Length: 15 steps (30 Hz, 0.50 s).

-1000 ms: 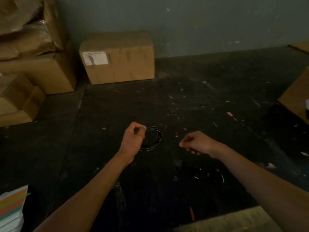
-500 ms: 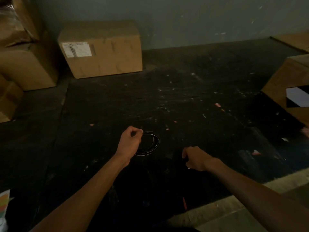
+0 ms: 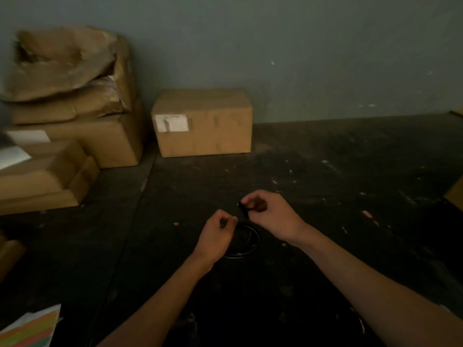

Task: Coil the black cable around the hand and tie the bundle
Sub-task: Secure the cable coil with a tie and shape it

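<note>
Our left hand (image 3: 218, 236) pinches black cable (image 3: 244, 242) coil at its left edge; coil hangs above dark floor (image 3: 325, 171). Our right hand (image 3: 268, 214), just above coil, pinches dark cable end. Risk: loose pinch lets loops spring open before tying.

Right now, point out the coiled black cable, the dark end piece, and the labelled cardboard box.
coiled black cable (image 3: 246, 249): head view, lower right arc of the loop.
dark end piece (image 3: 243, 207): head view, its exposed middle.
labelled cardboard box (image 3: 218, 131): head view, front face.
</note>
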Each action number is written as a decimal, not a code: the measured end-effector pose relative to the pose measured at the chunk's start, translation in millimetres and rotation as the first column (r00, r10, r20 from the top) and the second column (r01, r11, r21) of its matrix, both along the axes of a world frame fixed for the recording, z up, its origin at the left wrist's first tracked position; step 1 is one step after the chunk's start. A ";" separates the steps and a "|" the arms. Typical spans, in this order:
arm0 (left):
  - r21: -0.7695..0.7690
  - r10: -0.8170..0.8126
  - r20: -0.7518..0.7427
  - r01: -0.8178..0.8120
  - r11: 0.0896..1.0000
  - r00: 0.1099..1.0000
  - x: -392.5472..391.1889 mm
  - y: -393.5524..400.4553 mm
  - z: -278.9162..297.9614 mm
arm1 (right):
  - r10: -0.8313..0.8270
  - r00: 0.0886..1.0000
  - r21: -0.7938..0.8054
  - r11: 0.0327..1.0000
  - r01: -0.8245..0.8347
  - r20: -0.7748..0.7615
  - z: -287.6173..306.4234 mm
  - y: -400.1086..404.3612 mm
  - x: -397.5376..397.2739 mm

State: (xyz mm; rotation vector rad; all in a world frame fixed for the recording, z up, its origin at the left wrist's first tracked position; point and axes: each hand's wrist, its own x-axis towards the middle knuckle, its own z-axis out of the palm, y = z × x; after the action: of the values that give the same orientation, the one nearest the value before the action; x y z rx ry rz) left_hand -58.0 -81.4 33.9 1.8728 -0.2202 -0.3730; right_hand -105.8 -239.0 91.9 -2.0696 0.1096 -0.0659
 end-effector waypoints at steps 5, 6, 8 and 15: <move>-0.102 0.008 0.174 0.010 0.995 0.985 16.1 15.0 41.5 | 0.043 0.984 -0.134 0.991 -0.020 0.174 27.3 28.7 23.9; -0.118 0.008 0.191 0.015 0.993 0.982 18.5 19.2 47.9 | 0.045 0.977 -0.139 0.990 -0.017 0.206 30.8 31.7 27.9; -0.157 -0.004 0.216 0.038 0.987 0.976 21.5 27.5 56.2 | 0.055 0.965 -0.155 0.988 -0.015 0.257 35.9 36.1 34.4; -0.205 0.001 0.351 0.076 0.976 0.936 23.2 39.5 70.7 | 0.111 0.955 -0.141 0.987 -0.075 0.274 47.8 42.4 40.9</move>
State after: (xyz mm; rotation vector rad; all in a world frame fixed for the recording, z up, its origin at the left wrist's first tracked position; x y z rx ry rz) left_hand -34.9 -41.9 104.6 1.7101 -0.5179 -0.0340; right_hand -64.9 -196.5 139.6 -2.1692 -0.1715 -0.3153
